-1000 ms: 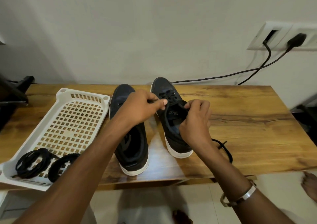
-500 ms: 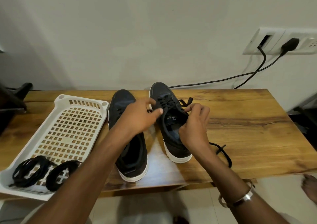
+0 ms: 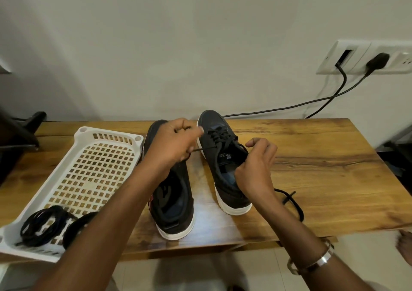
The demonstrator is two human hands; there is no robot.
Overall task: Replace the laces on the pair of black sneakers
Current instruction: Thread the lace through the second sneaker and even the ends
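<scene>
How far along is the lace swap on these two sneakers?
Done: the left sneaker shows no lace, and one loose lace lies on the table.
In hand: both hands, left and right, pull lace ends on the right sneaker, still laced.
Left: two coiled laces wait in the basket.

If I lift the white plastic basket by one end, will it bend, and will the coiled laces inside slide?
The white plastic basket looks thin and perforated, so probably light and slightly flexible. The coiled black laces lie loose at its near end; tilting would likely shift them.
</scene>
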